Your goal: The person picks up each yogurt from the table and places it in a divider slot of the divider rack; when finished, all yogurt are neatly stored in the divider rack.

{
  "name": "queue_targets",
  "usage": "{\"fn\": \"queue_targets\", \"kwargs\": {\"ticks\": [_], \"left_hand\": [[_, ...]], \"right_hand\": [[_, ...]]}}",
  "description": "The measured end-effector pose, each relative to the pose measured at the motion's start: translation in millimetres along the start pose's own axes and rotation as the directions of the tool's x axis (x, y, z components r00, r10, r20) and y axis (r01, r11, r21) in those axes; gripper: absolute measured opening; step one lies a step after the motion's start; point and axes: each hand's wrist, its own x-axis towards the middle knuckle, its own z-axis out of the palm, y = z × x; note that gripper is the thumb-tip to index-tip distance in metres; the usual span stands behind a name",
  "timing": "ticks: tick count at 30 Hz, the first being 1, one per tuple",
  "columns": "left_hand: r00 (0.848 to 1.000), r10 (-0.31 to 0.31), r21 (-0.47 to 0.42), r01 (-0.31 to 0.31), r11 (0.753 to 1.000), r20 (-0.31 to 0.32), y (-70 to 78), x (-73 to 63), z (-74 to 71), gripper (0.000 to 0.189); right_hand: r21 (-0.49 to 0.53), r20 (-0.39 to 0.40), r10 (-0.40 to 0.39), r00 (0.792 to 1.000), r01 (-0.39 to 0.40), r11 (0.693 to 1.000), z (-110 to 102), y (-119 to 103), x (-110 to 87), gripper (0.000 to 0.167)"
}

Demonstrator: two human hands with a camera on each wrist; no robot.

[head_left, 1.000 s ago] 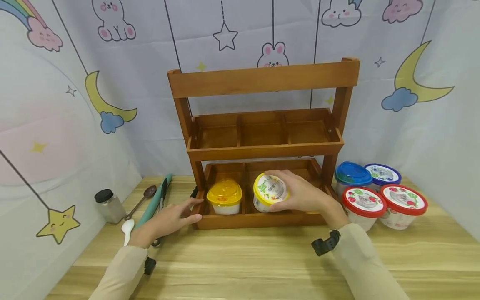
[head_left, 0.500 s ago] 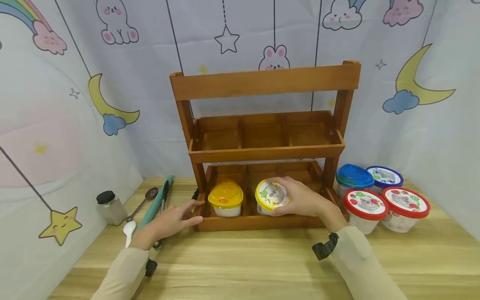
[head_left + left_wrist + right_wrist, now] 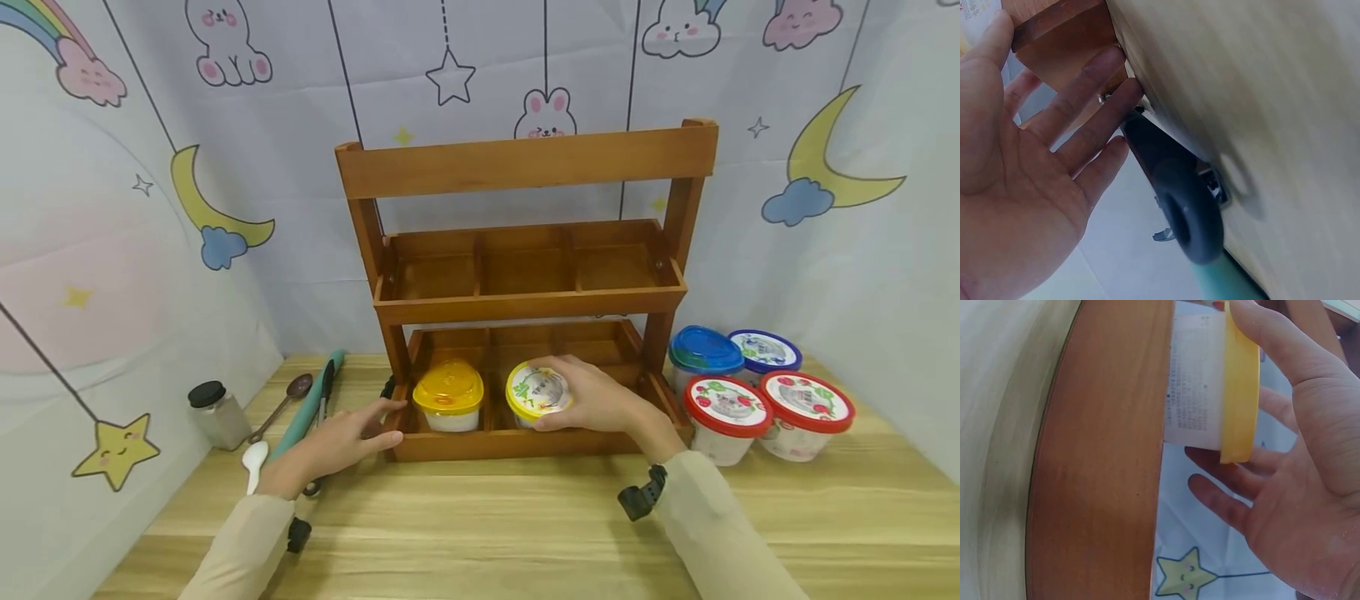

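Observation:
My right hand point(image 3: 592, 398) grips a round tub point(image 3: 538, 390) with a yellow-rimmed, printed lid. The tub stands upright in the middle compartment of the wooden rack's lower shelf point(image 3: 517, 446). In the right wrist view, the thumb lies at the yellow lid point(image 3: 1240, 394) and the fingers reach round the far side; the front board hides the tub's bottom. My left hand point(image 3: 341, 442) is at the shelf's left front corner, its fingers loosely spread against the wood point(image 3: 1063, 37) in the left wrist view. Nothing is held in it.
A yellow-lidded container point(image 3: 448, 392) fills the left lower compartment. Red-lidded tubs point(image 3: 727, 408), a blue-lidded tub point(image 3: 705, 350) and a dark-blue-lidded one point(image 3: 765, 350) stand right of the rack. Left are a black-capped jar point(image 3: 219, 414), brown spoon point(image 3: 288, 398), white spoon point(image 3: 255, 457) and teal utensil point(image 3: 303, 421).
My right hand has lowered the tub slightly into the middle compartment, and its lid has tipped from facing me to nearly level. The left hand has stayed at the rack's corner.

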Motion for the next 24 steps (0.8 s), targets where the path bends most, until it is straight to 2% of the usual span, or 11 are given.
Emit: {"fn": "queue_targets", "kwargs": {"ticks": [8, 19, 24], "left_hand": [[1.000, 0.027, -0.001, -0.027, 1.000, -0.001, -1.1, 0.1, -0.9, 0.057], [1.000, 0.027, 0.012, -0.027, 1.000, 0.003, -1.4, -0.3, -2.4, 0.057], [0.999, 0.032, 0.007, -0.032, 0.999, -0.002, -0.7, -0.1, -1.4, 0.057]], "right_hand": [[-0.024, -0.003, -0.007, 1.000, 0.007, 1.000, 1.1, -1.4, 0.1, 0.077], [-0.044, 0.008, 0.001, 1.000, 0.000, 0.999, 5.1, 0.6, 1.0, 0.071], [-0.067, 0.023, -0.006, 1.000, 0.007, 0.998, 0.3, 0.0, 0.3, 0.070]]}}
